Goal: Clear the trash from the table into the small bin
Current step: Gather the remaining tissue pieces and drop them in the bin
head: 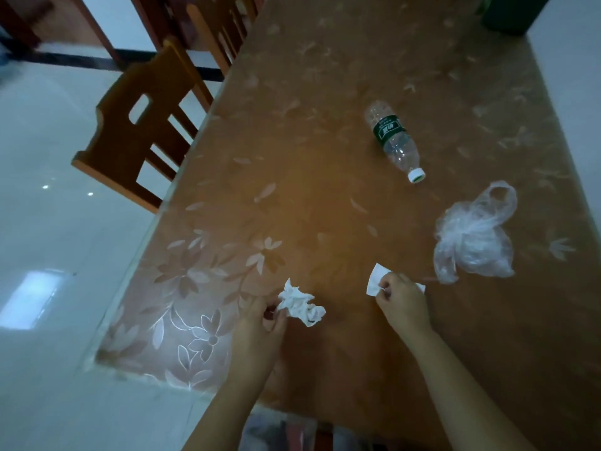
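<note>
Trash is all on the table (325, 92): left hand (263, 320) pinches a crumpled tissue (300, 304), right hand (401, 296) grips a paper scrap (375, 279). Plastic bag (474, 239) and water bottle (393, 138) lie farther off, untouched. Nothing looks binned yet; a dark green bin (514, 11) stands at the far right corner.

My left hand (260, 315) pinches a crumpled tissue (300, 304); my right hand (401, 297) grips a flat paper scrap (377, 279). Farther along the bench (325, 206) lie a plastic bag (474, 236) and a capped bottle (392, 138).

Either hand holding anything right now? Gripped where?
Left hand pinches the crumpled tissue at its near-left edge. Right hand pinches a flat white paper scrap at its near edge.
</note>
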Available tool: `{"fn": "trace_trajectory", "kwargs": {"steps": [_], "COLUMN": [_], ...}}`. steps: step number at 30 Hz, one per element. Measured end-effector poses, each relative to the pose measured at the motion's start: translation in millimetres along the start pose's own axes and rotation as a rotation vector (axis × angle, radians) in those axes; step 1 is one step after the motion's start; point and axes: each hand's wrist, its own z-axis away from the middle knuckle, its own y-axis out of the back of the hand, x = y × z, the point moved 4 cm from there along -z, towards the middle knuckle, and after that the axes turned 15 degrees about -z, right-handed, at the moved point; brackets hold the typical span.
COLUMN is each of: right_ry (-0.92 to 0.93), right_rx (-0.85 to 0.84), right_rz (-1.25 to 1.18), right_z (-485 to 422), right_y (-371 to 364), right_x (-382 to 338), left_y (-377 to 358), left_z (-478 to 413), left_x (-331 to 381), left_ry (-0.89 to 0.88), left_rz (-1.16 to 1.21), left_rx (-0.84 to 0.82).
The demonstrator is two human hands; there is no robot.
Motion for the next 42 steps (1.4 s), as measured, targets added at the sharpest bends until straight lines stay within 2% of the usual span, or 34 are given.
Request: {"fn": "trace_trajectory", "kwargs": {"steps": [7,12,20,26,32,37,42], "right_ry": [0.031,0.165,0.452,0.57,0.703,0.724,0.626], "right_rx": [-0.165,-0.177,-0.329,-0.438,-0.551,-0.586,-0.536], "right_rz": [-0.11,-0.172,-0.164,-0.12,-0.08,-0.042,-0.089], "right_z": [41,57,119,172,184,161,107], "right_y": [-42,-79,-166,-243,-306,-356,-418], "right_x": [-41,-118,-260,-337,-407,-441,-481], "left_y": [35,79,176,246,294,313,349], "left_z": [14,28,51,72,84,55,-20], "left_x": [-35,-76,-198,-298,-367,-396,-433], "left_ry": [0.078,0.102,0.211,0.312,0.486,0.524,0.496], "left_rz": [0.017,0.073,0.149,0.061,0.059,0.096,0.049], "left_rx": [0.068,0.091,0.244,0.372,0.518,0.529,0.498]}}
